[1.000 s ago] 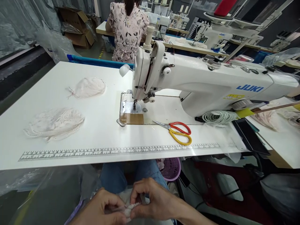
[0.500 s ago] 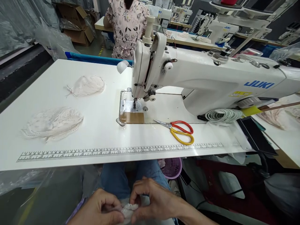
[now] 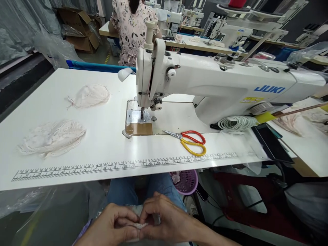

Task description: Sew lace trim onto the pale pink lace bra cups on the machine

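Low in the head view, over my lap, my left hand [image 3: 116, 223] and my right hand [image 3: 160, 218] pinch a small piece of pale lace fabric [image 3: 139, 225] between thumbs and fingers. The two hands almost touch, and most of the fabric is hidden behind them. Above on the sewing table [image 3: 107, 143] stands a white sewing machine [image 3: 205, 75]. Scissors [image 3: 189, 140] with one red and one yellow handle lie in front of it. To the left, a bundle of pale lace fabric [image 3: 52, 136] and a smaller gathered piece [image 3: 88, 96] rest on the tabletop.
A printed ruler [image 3: 128, 166] runs along the table's front edge. Coiled pale cord [image 3: 237, 123] and a dark phone-like slab [image 3: 273, 143] lie at the right. Below hangs or stands a purple basket [image 3: 188, 182]. Another person [image 3: 134, 32] is beyond the table.
My hands have come closer together on the lace fabric, which now shows less between them. The view has shifted slightly, so the table and machine appear further left.
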